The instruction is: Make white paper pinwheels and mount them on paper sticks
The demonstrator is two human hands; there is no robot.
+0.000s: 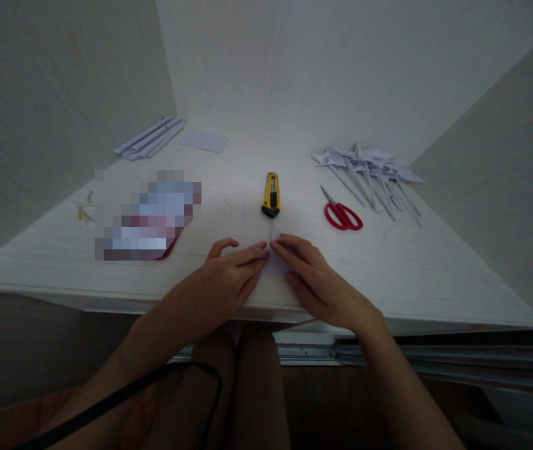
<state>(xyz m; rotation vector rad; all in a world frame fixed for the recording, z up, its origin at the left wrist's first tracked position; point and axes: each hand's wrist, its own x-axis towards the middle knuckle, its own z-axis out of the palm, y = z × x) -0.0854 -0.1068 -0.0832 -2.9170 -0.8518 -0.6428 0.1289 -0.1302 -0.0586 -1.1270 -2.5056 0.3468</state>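
A small folded piece of white paper (276, 253) lies near the front edge of the white table (435, 275). My left hand (229, 275) rests flat on its left side, fingers stretched out and pressed onto it. My right hand (311, 275) lies on the paper's right side, fingers extended, the fingertips meeting those of the left hand at the paper's upper tip. Most of the paper is hidden under both hands.
A yellow utility knife (271, 195) lies just beyond the hands. Red-handled scissors (341, 212) and a heap of folded paper pieces (370, 172) sit at the right. Paper strips (151, 137), a white sheet (203, 140) and a blurred-out item (147, 215) lie at the left.
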